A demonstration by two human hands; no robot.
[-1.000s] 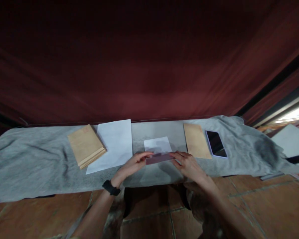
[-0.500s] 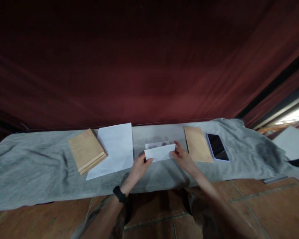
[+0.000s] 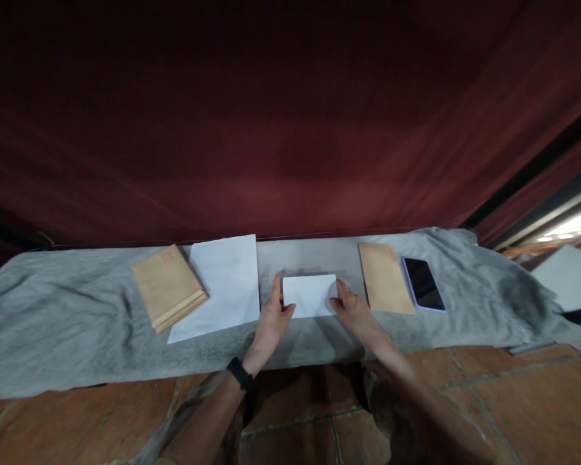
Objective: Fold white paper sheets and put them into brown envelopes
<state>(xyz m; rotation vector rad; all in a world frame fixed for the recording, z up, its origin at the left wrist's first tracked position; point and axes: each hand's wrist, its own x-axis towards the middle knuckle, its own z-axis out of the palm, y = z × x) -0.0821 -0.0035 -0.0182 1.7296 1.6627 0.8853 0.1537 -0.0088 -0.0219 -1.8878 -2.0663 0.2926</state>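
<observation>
Between my two hands is a folded sheet of white paper point(image 3: 310, 296), lying low over the grey cloth. My left hand point(image 3: 274, 315) grips its left edge, the thumb on top and the index finger stretched along the side. At the right edge my right hand point(image 3: 353, 311) holds the paper with the thumb on top and the other fingers curled at the side. To the left lies a larger white paper point(image 3: 227, 284), partly under a stack of brown envelopes point(image 3: 168, 284). A single brown envelope point(image 3: 386, 278) rests just right of my right hand.
A phone point(image 3: 424, 284) with a pale purple case lies right of the single envelope. The grey cloth point(image 3: 77, 316) covers the long narrow surface and is wrinkled at both ends. A dark red curtain-like wall point(image 3: 290, 129) rises behind it. Tiled floor point(image 3: 527, 394) shows below.
The folded paper has gone from tilted, with a flap showing behind it, to a flat, neat rectangle. My left index finger has straightened along its left side.
</observation>
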